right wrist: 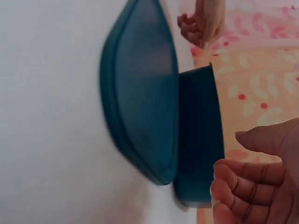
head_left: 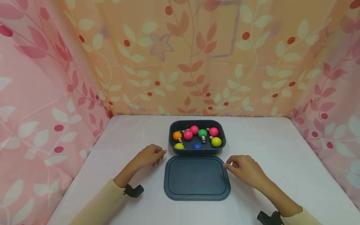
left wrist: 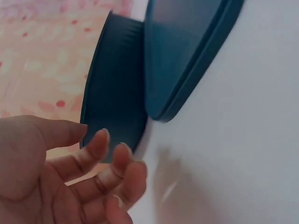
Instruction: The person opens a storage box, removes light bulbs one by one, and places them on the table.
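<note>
Fingers of the left hand, as the head view has it, bend loosely around nothing, just left of the dark tray. Those of the right hand are bent too, thumb and forefinger tips at the right edge of the dark lid; whether they touch it I cannot tell. The lid lies flat on the white cloth, directly in front of the tray, where coloured bulbs lie: orange, pink, green, yellow and blue, several with screw bases showing. Cream sleeves cover the forearms, a black device sits at each wrist, and a leafy curtain hangs behind. From the left wrist, thumb and fingertips stand apart, holding nothing, with the tray's outer wall behind them and the lid beside it. From the right wrist, the thumb is well clear of the curved fingers, near the tray's end; the left hand shows across at the top.
</note>
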Tool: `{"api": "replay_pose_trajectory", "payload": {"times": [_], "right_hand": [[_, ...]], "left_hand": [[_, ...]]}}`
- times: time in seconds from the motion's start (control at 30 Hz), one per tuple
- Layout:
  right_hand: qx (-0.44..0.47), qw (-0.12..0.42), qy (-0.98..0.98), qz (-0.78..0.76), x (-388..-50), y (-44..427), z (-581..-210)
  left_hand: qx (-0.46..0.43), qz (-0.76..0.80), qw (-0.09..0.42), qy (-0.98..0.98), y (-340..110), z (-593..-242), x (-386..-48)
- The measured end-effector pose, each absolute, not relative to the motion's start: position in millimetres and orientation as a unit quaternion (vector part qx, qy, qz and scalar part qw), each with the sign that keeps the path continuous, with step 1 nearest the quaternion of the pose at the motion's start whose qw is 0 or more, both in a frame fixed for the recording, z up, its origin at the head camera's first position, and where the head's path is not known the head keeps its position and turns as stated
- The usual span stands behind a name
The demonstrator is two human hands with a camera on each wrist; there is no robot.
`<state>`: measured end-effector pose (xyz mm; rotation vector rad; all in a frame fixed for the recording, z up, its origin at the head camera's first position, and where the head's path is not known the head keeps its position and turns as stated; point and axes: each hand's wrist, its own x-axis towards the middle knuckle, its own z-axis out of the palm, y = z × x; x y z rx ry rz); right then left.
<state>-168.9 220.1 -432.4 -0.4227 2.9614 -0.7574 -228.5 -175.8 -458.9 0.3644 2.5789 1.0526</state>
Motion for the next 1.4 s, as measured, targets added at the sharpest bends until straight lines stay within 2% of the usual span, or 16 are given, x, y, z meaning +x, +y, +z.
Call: {"api": "replay_pose_trajectory", "payload": {"times": [0.3, 0.67, 0.87, 1.17, 1.4], "right_hand": [[-0.170, -0.014, 0.937, -0.305, -189.2, 210.8, -409.9], [-0.183, 0.002, 0.915, -0.361, -221.5, 205.0, -408.0], [-0.178, 0.010, 0.911, -0.372, -241.3, 201.1, -403.1], [-0.180, -0.010, 0.921, -0.346, -268.7, 191.5, -400.5], [-0.172, -0.013, 0.921, -0.350, -277.5, 186.7, -404.9]], "left_hand": [[0.095, 0.466, 0.149, 0.867, -178.0, -467.6, -266.2], [-0.017, 0.567, 0.189, 0.802, -173.3, -466.8, -300.7], [-0.040, 0.592, 0.186, 0.783, -167.1, -463.1, -310.3], [-0.048, 0.605, 0.171, 0.776, -159.9, -463.0, -317.4], [-0.037, 0.600, 0.150, 0.785, -154.3, -461.9, -316.8]]}}
